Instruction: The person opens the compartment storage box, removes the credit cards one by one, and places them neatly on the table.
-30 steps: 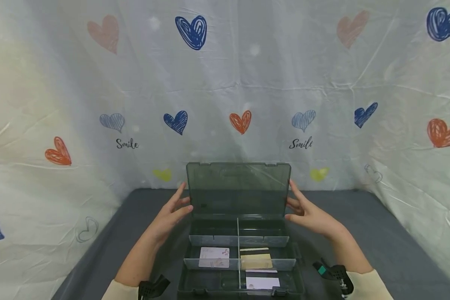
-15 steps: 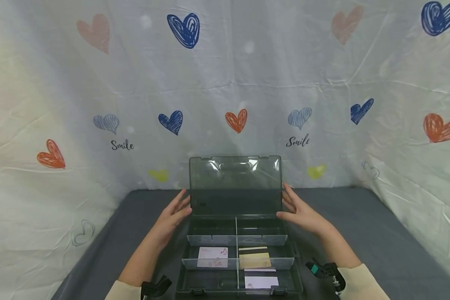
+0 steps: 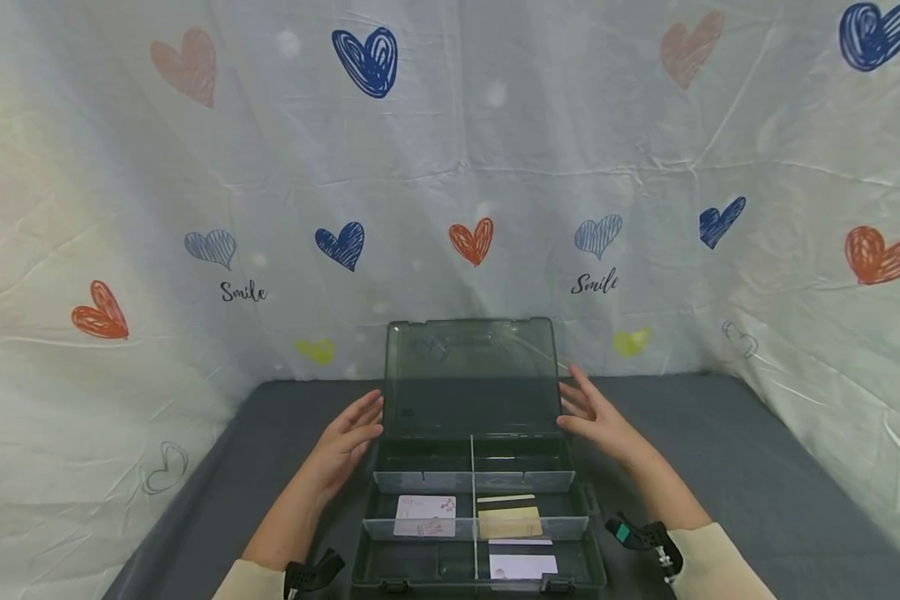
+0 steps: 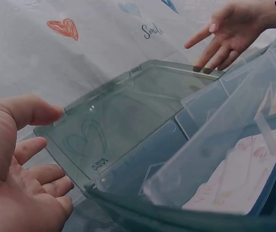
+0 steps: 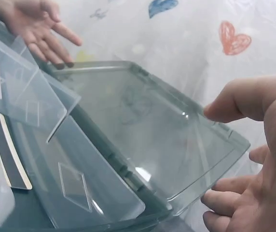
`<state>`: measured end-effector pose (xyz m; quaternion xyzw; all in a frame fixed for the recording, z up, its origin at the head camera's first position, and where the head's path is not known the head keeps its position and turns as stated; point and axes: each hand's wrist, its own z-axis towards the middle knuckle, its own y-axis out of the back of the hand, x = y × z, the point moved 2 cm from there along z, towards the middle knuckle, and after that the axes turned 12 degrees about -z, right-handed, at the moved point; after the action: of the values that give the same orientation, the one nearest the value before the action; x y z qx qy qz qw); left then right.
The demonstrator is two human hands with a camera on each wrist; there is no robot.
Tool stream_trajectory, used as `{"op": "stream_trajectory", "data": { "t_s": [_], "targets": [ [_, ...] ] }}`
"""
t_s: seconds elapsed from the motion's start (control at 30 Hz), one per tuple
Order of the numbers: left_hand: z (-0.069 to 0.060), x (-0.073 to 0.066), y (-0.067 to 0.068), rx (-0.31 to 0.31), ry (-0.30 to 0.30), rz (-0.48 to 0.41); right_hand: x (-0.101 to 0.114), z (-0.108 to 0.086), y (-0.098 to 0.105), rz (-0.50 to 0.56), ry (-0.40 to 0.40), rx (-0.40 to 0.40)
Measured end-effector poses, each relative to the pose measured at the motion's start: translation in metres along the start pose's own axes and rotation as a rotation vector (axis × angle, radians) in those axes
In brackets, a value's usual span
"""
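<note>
Grip loose and spread both sides, pinching nothing: left hand (image 3: 345, 446) just beside the left edge of the lid (image 3: 468, 392), right hand (image 3: 602, 421) with thumb and fingers parted around its right edge; can't tell if I'm touching it. Lid stands raised, leaning back at the rear of my smoky-green compartment box (image 3: 438, 591), which sits on dark grey tablecloth (image 3: 720, 467). Doing it well, I'd judge: palms level, light guidance on both edges together, no twist on the hinge, no jolting what lies inside. Counts: one box, one lid, two front latches (image 3: 395, 586), six compartments, three cards. White floral card (image 3: 425, 506) middle-left, gold card (image 3: 506, 512) middle-right, white striped card (image 3: 522, 567) front-right. Two black wrist straps (image 3: 311, 576), one per arm. Behind: one heart-print curtain (image 3: 420, 150).
</note>
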<state>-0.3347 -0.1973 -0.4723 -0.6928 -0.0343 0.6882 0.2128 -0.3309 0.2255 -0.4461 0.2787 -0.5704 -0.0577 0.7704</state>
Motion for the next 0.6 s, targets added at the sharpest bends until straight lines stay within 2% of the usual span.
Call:
{"op": "stream_trajectory", "data": {
  "t_s": [0.4,0.6],
  "targets": [
    [0.006,0.010,0.002,-0.059,0.023,-0.013,-0.016,0.003,-0.004,0.039,-0.095,0.039],
    [0.002,0.014,0.006,-0.045,0.066,0.000,-0.023,0.003,-0.013,0.030,-0.137,0.058]
  ]
}}
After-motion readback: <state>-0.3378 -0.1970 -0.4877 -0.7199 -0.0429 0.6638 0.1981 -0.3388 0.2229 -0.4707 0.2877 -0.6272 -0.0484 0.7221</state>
